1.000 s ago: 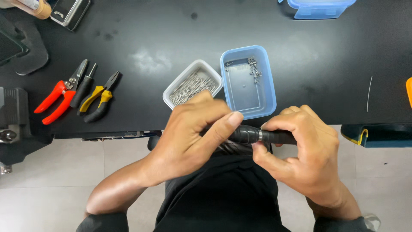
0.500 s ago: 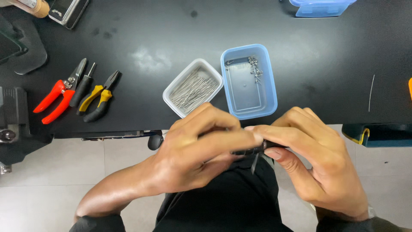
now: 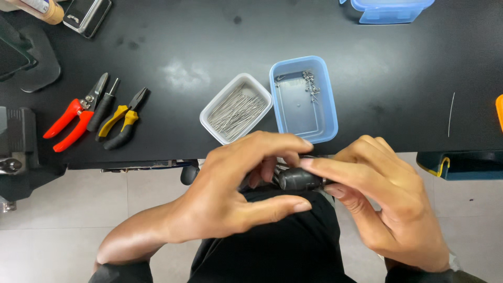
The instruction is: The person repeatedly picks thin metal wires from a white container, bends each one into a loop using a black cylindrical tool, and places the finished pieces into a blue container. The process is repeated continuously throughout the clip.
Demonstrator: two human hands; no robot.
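Note:
Below the black table's front edge (image 3: 131, 160), over my lap, both hands meet around a small dark cylindrical tool (image 3: 298, 179). My right hand (image 3: 390, 202) pinches the tool's rounded end between thumb and fingers. My left hand (image 3: 236, 191) curls around its other end, fingers arched over it and thumb underneath; that end is hidden. Just beyond the hands on the table stand a white tray (image 3: 209, 116) holding several thin metal pins and a blue tray (image 3: 327, 112) with a few small metal pieces in its far corner.
At the table's left lie red-handled cutters (image 3: 70, 123), a black-handled tool (image 3: 102, 110) and yellow-handled pliers (image 3: 123, 124). A loose thin wire (image 3: 450, 114) lies at the right. A blue lidded box (image 3: 390, 9) stands at the far edge. Grey floor shows below.
My hands have shifted on the tool: the left hand's fingers have lifted and spread over it, and the dark tool's rounded end shows again between the two hands.

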